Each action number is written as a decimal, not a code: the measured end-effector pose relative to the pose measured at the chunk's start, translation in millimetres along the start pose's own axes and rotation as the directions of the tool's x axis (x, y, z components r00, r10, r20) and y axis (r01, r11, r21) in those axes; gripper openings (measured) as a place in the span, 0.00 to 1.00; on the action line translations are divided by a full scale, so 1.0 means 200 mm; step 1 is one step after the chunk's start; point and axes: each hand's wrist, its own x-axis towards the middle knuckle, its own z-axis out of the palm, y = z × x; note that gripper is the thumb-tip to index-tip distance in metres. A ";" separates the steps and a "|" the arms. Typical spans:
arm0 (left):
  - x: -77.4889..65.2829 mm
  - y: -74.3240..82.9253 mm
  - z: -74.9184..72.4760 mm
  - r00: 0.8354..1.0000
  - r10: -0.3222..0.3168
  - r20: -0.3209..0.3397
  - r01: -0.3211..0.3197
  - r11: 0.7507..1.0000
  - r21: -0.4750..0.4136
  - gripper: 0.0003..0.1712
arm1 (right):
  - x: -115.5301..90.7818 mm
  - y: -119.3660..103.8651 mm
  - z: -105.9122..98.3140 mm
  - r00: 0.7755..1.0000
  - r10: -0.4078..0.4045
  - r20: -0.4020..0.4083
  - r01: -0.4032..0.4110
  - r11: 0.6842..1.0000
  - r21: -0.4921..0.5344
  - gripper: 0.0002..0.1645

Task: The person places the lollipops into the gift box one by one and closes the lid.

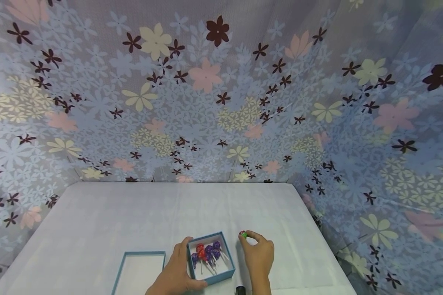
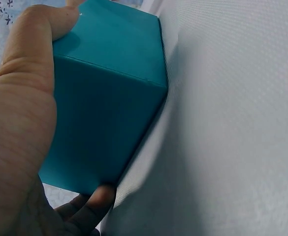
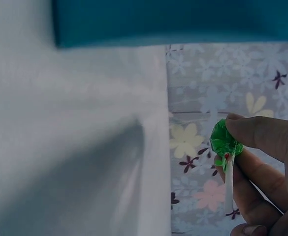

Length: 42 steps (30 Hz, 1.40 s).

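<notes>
A blue box (image 1: pixel 221 279) with a white inside stands without its lid on the table, holding several lollipops (image 1: pixel 208 250) in purple and red wrappers. My left hand (image 1: pixel 177 266) grips this box from its left side, thumb on the near wall and fingers on the far one; the left wrist view shows the teal outer walls (image 2: pixel 104 113) close up. To the right of the box, my right hand (image 1: pixel 259 254) pinches a green-wrapped lollipop (image 3: pixel 223 140) by its head between thumb and fingers. Its white stick (image 3: pixel 229 189) points down in the right wrist view.
The blue-edged box lid (image 1: pixel 142 270), white inside, lies left of the box. A black object (image 1: pixel 240 290) shows at the bottom edge near my right wrist. White cloth covers the table (image 1: pixel 184 209), and a flowered curtain (image 1: pixel 206 102) hangs behind it and along its sides.
</notes>
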 end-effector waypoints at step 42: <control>0.00 -0.01 0.00 1.000 0.026 -0.008 -0.026 0.999 0.019 0.74 | -0.27 -0.25 0.12 0.961 -0.272 0.048 0.269 0.961 0.063 0.15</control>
